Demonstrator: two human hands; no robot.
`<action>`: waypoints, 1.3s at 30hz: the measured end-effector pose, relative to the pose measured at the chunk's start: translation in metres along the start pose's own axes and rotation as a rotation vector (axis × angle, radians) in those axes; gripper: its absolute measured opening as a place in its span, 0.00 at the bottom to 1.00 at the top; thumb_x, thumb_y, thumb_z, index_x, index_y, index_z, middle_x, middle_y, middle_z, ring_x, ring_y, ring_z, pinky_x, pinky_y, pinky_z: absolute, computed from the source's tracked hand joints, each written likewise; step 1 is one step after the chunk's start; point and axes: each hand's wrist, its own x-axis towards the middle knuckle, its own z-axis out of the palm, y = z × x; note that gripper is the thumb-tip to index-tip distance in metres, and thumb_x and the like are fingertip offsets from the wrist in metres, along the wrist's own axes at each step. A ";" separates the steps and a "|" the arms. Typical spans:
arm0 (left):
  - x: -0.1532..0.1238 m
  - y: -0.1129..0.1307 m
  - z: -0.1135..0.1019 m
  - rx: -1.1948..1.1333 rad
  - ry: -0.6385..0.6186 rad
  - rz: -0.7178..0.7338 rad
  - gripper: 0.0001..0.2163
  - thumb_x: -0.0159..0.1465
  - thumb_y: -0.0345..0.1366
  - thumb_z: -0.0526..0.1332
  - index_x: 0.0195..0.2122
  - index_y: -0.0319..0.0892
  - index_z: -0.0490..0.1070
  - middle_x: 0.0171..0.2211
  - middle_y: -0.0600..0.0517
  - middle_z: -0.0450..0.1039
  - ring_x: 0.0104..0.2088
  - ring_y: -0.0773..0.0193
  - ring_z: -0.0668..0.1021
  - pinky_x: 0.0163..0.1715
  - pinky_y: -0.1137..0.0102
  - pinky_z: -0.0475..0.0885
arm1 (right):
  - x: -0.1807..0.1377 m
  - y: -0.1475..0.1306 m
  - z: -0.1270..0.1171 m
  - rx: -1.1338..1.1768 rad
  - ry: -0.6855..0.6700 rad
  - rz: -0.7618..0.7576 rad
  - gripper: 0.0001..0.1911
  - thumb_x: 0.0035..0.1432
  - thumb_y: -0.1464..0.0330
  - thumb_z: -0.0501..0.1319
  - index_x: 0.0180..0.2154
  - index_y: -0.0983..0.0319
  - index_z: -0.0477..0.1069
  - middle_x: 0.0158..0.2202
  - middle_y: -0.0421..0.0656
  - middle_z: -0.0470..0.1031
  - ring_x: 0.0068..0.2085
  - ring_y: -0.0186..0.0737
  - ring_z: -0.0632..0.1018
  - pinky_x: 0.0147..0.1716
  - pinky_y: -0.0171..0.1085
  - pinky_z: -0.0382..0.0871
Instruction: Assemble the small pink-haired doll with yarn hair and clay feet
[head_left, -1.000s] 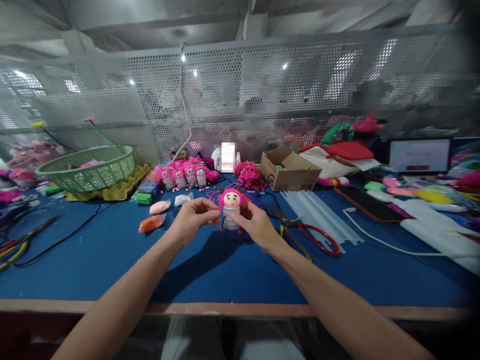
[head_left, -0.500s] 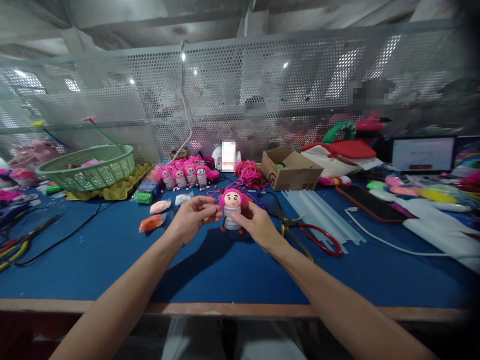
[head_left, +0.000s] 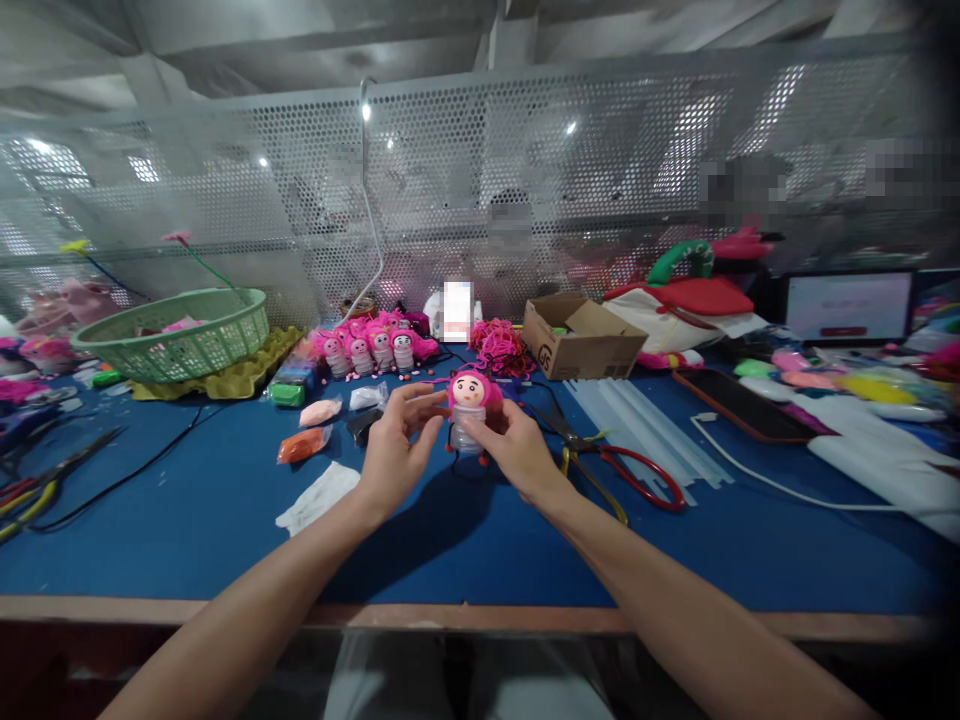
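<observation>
My right hand is closed on a small doll with pink yarn hair, a round painted face and a clear ribbed body, its thumb across the front of the body. The doll is upright above the blue table, facing me, with small red-orange feet hanging below. My left hand is beside the doll's left side, thumb and fingers apart. Its fingertips are close to the hair and arm; whether they touch, I cannot tell. Past the hands stand several similar pink-haired dolls and a heap of pink yarn.
Scissors with red and yellow handles lie beside my right hand, over pale strips. A cardboard box is behind. Leftward lie an orange packet, a white tissue and a green basket. A phone lies right.
My left hand has turned and its pinched fingers have spread, closer to the doll. The doll has shifted slightly right in my right hand. The tissue and a black packet now show by my left arm.
</observation>
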 end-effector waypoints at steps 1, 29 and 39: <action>-0.001 -0.001 0.001 0.012 -0.005 0.011 0.14 0.57 0.34 0.56 0.44 0.41 0.57 0.44 0.43 0.70 0.40 0.62 0.76 0.39 0.66 0.71 | 0.000 0.001 0.000 0.001 0.006 -0.001 0.18 0.43 0.57 0.61 0.34 0.62 0.65 0.27 0.43 0.73 0.23 0.37 0.72 0.15 0.34 0.65; -0.003 -0.006 0.006 0.495 0.009 0.290 0.15 0.58 0.28 0.54 0.47 0.42 0.58 0.42 0.46 0.71 0.39 0.67 0.77 0.39 0.71 0.72 | 0.001 -0.004 0.001 -0.146 0.066 -0.022 0.16 0.42 0.57 0.61 0.29 0.62 0.63 0.24 0.41 0.71 0.24 0.36 0.71 0.22 0.35 0.65; -0.004 -0.006 0.006 0.571 0.002 0.339 0.16 0.58 0.27 0.54 0.47 0.42 0.58 0.41 0.47 0.72 0.39 0.66 0.76 0.39 0.70 0.72 | -0.001 -0.005 0.001 -0.134 0.057 -0.021 0.15 0.42 0.59 0.60 0.29 0.62 0.64 0.23 0.39 0.69 0.22 0.34 0.70 0.19 0.33 0.64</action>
